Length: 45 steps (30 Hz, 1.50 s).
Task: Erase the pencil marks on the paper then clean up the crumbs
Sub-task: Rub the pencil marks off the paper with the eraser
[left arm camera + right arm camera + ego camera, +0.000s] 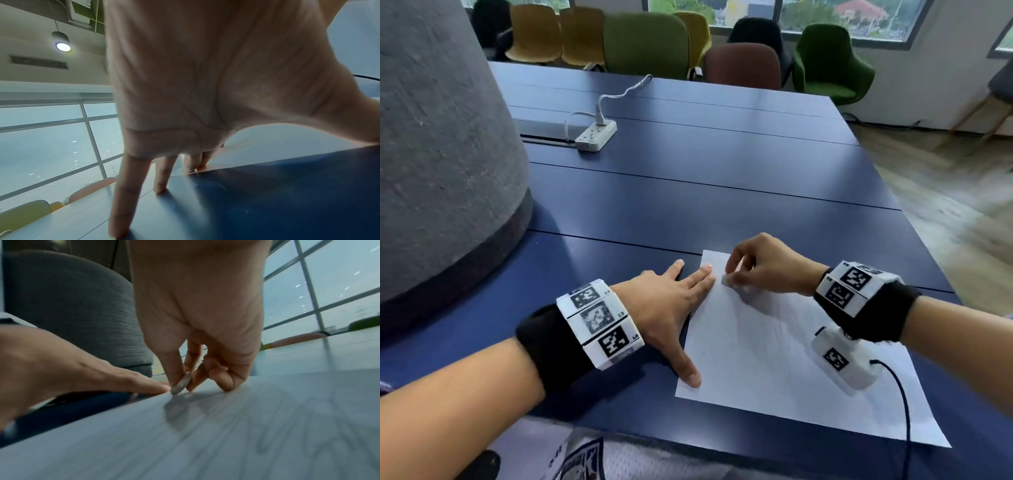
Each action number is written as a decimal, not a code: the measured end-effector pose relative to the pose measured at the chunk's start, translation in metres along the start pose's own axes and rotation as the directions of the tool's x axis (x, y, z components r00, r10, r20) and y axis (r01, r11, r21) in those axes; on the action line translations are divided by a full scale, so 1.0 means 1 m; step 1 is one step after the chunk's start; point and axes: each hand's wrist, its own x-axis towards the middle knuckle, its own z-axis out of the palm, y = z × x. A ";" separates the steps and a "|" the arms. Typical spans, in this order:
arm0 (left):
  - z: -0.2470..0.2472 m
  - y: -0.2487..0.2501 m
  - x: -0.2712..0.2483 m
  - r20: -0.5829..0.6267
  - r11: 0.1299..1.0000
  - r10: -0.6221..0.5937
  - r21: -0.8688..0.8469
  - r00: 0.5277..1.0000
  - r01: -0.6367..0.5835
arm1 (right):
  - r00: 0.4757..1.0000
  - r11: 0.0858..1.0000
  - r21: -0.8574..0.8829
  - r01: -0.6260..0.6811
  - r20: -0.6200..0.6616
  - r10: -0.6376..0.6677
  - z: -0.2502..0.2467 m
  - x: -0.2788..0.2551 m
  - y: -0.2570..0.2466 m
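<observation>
A white sheet of paper lies on the blue table near its front edge. Faint pencil marks show on the paper in the right wrist view. My left hand lies flat with fingers spread, its thumb and two fingertips pressing on the paper's left edge. My right hand pinches a small grey eraser between thumb and fingers, its tip touching the sheet near the far left corner, right beside my left fingertips.
A wide grey pillar rises at the left of the table. A white power strip with a cable lies farther back. Several chairs stand beyond the far edge. A black cable hangs from my right wrist across the paper.
</observation>
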 end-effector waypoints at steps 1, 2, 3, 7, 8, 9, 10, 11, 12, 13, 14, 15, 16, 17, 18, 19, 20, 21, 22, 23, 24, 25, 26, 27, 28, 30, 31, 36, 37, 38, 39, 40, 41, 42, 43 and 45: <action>0.000 0.000 0.000 -0.002 1.000 0.002 0.004 1.000 -0.002 | 0.999 0.999 0.033 -0.013 -0.035 0.014 0.000 0.003 0.004; -0.001 0.000 0.000 -0.001 1.000 0.001 0.005 1.000 -0.001 | 0.999 0.999 0.049 -0.013 -0.037 0.015 0.001 0.002 0.005; -0.001 0.000 0.001 0.000 1.000 0.000 0.003 1.000 0.000 | 1.000 0.999 0.052 -0.006 -0.009 0.007 0.002 -0.001 0.006; -0.002 0.000 0.001 0.006 1.000 -0.002 -0.004 1.000 0.002 | 0.986 0.999 0.038 -0.004 0.164 -0.003 -0.001 -0.005 0.000; -0.001 0.000 0.001 0.006 1.000 -0.001 0.001 1.000 0.001 | 0.994 0.999 0.037 -0.011 0.111 0.007 -0.005 0.002 0.002; -0.001 0.000 0.002 0.004 1.000 0.000 0.004 1.000 0.000 | 0.999 0.999 0.042 -0.023 0.037 0.022 -0.010 0.010 0.005; -0.001 0.000 0.002 0.001 1.000 0.001 0.004 1.000 -0.001 | 0.999 0.998 0.053 -0.034 -0.032 0.036 -0.011 0.016 0.007; -0.001 0.000 0.002 0.000 1.000 0.001 0.004 1.000 -0.001 | 0.997 0.997 0.069 -0.039 -0.070 0.044 -0.011 0.018 0.008; -0.001 0.000 0.002 -0.002 1.000 0.000 0.003 1.000 0.000 | 0.997 0.996 0.082 -0.036 -0.063 0.041 -0.008 0.016 0.007; -0.001 0.000 0.002 0.001 1.000 -0.003 -0.001 1.000 0.003 | 1.000 0.996 0.086 -0.019 -0.013 0.021 -0.003 0.011 0.005; -0.001 0.000 0.001 0.005 1.000 -0.005 -0.003 1.000 0.005 | 0.998 0.997 0.079 0.004 0.065 -0.009 0.002 0.003 0.001; -0.002 0.000 0.001 0.007 1.000 -0.006 -0.003 1.000 0.006 | 0.988 0.998 0.064 0.028 0.150 -0.037 0.006 -0.004 -0.005; -0.003 0.001 0.001 0.008 1.000 -0.005 -0.001 1.000 0.005 | 0.977 0.998 0.046 0.048 0.204 -0.057 0.009 -0.007 -0.008; -0.004 0.001 0.001 0.008 1.000 -0.004 0.002 1.000 0.004 | 0.978 0.998 0.030 0.056 0.199 -0.061 0.008 -0.004 -0.009; -0.004 0.002 0.000 0.010 1.000 -0.004 0.007 1.000 0.004 | 0.989 0.999 0.025 0.043 0.143 -0.046 0.005 0.001 -0.006; -0.004 0.001 0.000 0.010 1.000 -0.006 0.015 1.000 0.006 | 0.997 0.999 0.034 0.024 0.072 -0.026 0.000 0.008 -0.003; -0.003 0.002 0.000 0.009 1.000 -0.007 0.021 1.000 0.006 | 1.000 0.999 0.044 0.010 0.007 -0.010 -0.002 0.012 0.001; -0.003 0.002 0.001 0.010 1.000 -0.007 0.023 1.000 0.007 | 1.000 0.999 0.049 0.003 -0.027 -0.002 -0.001 0.014 0.003; -0.003 0.002 0.001 0.011 1.000 -0.007 0.022 1.000 0.007 | 1.000 0.999 0.046 0.012 -0.014 -0.011 0.001 0.010 0.002; -0.003 0.002 0.001 0.012 1.000 -0.008 0.018 1.000 0.008 | 0.998 0.998 0.040 0.042 0.037 -0.043 0.005 0.004 0.000; -0.003 0.002 0.001 0.014 1.000 -0.009 0.013 1.000 0.009 | 0.990 0.997 0.037 0.069 0.118 -0.073 0.009 -0.004 -0.004; -0.004 0.002 0.001 0.016 1.000 -0.010 0.012 1.000 0.010 | 0.977 0.996 0.038 0.083 0.193 -0.089 0.011 -0.010 -0.007; -0.004 0.002 0.001 0.019 1.000 -0.011 0.014 1.000 0.011 | 0.972 0.996 0.022 0.082 0.218 -0.085 0.008 -0.011 -0.007; -0.004 0.002 0.001 0.021 1.000 -0.012 0.016 1.000 0.011 | 0.982 0.998 0.000 0.061 0.177 -0.060 0.002 -0.006 -0.003; -0.004 0.002 0.000 0.020 1.000 -0.009 0.020 1.000 0.009 | 0.995 1.000 -0.010 0.025 0.098 -0.024 -0.005 0.000 0.004; -0.004 0.002 0.000 0.016 1.000 -0.007 0.029 1.000 0.007 | 0.999 0.999 0.024 -0.036 -0.035 0.037 -0.015 0.009 0.015; -0.003 0.002 0.000 0.017 1.000 -0.007 0.030 1.000 0.007 | 0.998 0.998 0.041 -0.040 -0.045 0.042 -0.014 0.007 0.017; -0.004 0.002 0.000 0.029 1.000 -0.007 0.025 1.000 0.006 | 0.984 0.999 0.020 0.025 0.178 -0.028 -0.005 -0.011 0.008; -0.004 0.002 0.000 0.029 1.000 -0.007 0.026 1.000 0.007 | 0.993 1.000 0.021 0.007 0.118 -0.009 -0.009 -0.005 0.012; -0.004 0.002 0.001 0.027 1.000 -0.006 0.027 1.000 0.005 | 0.999 0.999 0.036 -0.018 0.044 0.016 -0.014 0.001 0.015; -0.003 0.002 0.001 0.026 1.000 -0.006 0.029 1.000 0.006 | 0.999 0.998 0.051 -0.034 -0.018 0.035 -0.017 0.006 0.018; -0.003 0.001 0.001 0.025 1.000 -0.006 0.030 1.000 0.005 | 0.998 0.997 0.062 -0.037 -0.046 0.040 -0.016 0.007 0.020; -0.003 0.001 0.001 0.026 1.000 -0.005 0.030 1.000 0.005 | 0.999 0.998 0.065 -0.024 -0.031 0.026 -0.013 0.004 0.019; -0.003 0.001 0.001 0.027 1.000 -0.005 0.030 1.000 0.004 | 1.000 0.998 0.056 0.007 0.023 -0.008 -0.008 -0.001 0.017; -0.003 0.001 0.001 0.029 1.000 -0.004 0.030 1.000 0.003 | 0.995 0.998 0.046 0.039 0.095 -0.044 -0.003 -0.008 0.012; -0.004 0.002 0.001 0.033 1.000 -0.002 0.029 0.999 0.002 | 0.982 0.998 0.016 0.068 0.173 -0.070 0.000 -0.013 0.008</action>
